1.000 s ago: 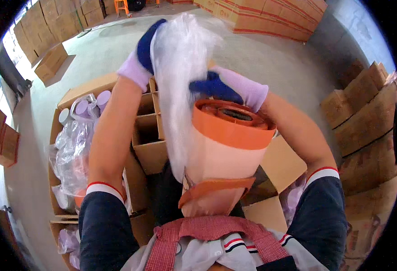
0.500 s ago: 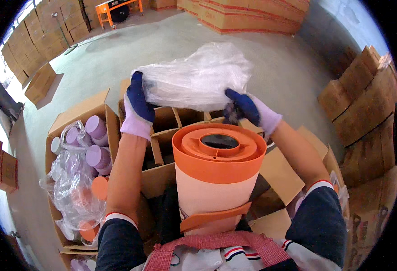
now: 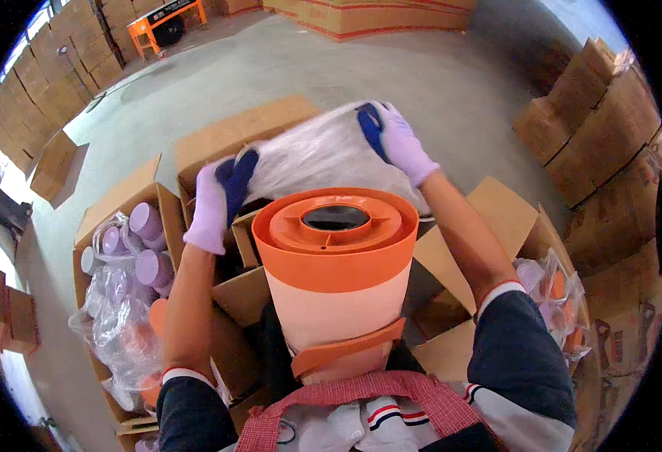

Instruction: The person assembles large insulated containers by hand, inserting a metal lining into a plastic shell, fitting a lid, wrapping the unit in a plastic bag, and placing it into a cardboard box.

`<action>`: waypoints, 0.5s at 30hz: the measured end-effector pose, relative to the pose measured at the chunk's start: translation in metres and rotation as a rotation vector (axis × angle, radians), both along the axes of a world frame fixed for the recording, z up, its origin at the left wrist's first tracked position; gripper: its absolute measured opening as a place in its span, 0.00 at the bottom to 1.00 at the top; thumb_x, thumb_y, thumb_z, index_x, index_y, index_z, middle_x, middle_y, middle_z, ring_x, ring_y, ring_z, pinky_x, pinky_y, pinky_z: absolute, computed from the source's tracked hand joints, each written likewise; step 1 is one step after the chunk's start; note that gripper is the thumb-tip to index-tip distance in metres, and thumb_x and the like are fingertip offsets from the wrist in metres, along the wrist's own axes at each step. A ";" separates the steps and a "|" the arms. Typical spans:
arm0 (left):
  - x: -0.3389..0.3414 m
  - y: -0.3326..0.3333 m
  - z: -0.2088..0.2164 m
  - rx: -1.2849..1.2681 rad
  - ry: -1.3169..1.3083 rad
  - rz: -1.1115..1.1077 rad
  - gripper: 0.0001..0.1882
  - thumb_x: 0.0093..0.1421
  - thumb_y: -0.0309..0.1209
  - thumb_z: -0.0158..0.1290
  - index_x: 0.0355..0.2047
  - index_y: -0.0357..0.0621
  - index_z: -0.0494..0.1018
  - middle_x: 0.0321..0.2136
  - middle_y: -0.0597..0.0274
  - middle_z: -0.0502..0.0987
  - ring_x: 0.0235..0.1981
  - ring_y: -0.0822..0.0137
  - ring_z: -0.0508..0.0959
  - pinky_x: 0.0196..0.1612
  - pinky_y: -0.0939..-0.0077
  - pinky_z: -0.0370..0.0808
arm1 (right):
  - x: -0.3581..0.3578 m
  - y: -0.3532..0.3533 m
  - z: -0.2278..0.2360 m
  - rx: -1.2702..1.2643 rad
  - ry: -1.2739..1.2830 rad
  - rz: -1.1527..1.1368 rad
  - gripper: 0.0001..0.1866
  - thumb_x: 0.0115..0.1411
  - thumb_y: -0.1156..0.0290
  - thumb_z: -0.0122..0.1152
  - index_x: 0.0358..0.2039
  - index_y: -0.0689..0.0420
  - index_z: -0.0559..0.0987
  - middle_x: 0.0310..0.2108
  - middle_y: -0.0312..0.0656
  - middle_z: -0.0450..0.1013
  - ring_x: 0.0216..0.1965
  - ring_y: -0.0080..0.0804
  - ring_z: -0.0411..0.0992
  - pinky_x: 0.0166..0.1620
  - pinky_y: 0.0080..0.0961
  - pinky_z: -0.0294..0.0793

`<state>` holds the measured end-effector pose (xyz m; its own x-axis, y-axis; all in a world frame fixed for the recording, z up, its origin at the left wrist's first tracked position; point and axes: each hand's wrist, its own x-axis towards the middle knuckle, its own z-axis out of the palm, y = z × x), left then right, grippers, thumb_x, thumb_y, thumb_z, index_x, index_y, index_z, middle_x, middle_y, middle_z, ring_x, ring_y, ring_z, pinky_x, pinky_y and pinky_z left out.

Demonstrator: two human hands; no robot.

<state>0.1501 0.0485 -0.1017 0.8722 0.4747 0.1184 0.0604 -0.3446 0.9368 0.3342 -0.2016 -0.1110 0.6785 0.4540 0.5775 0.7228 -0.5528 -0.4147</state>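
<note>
A clear, whitish plastic bag (image 3: pixel 308 154) is stretched between my two gloved hands, low over an open cardboard box (image 3: pixel 248 128). My left hand (image 3: pixel 224 194) closes on the bag's left end. At the bag's far right edge, my right hand (image 3: pixel 397 142) grips with bent fingers. The bag hides most of the box's inside; cardboard dividers (image 3: pixel 246 237) show beside my left wrist. Close to my chest stands a tall pink cylinder with an orange rim (image 3: pixel 336 248) and a dark round centre, covering part of the box.
At left, an open box holds purple and orange cups (image 3: pixel 150 267) under clear plastic (image 3: pixel 116 316). Similar wrapped items (image 3: pixel 553 294) lie in a box at right. Stacked cartons (image 3: pixel 594 135) line the right side. An orange wheeled frame (image 3: pixel 166 26) stands far left on the grey floor.
The bag has come down from above the box and spread wider over it. My right hand has moved forward to its far edge; my left hand has lowered toward me.
</note>
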 end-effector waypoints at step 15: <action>-0.160 -0.086 0.052 0.967 -0.397 -0.803 0.10 0.45 0.32 0.56 0.30 0.53 0.73 0.26 0.69 0.71 0.37 0.65 0.73 0.46 0.62 0.70 | -0.213 -0.074 -0.061 1.193 0.670 0.309 0.43 0.63 0.36 0.32 0.66 0.58 0.51 0.67 0.43 0.49 0.67 0.37 0.47 0.68 0.36 0.42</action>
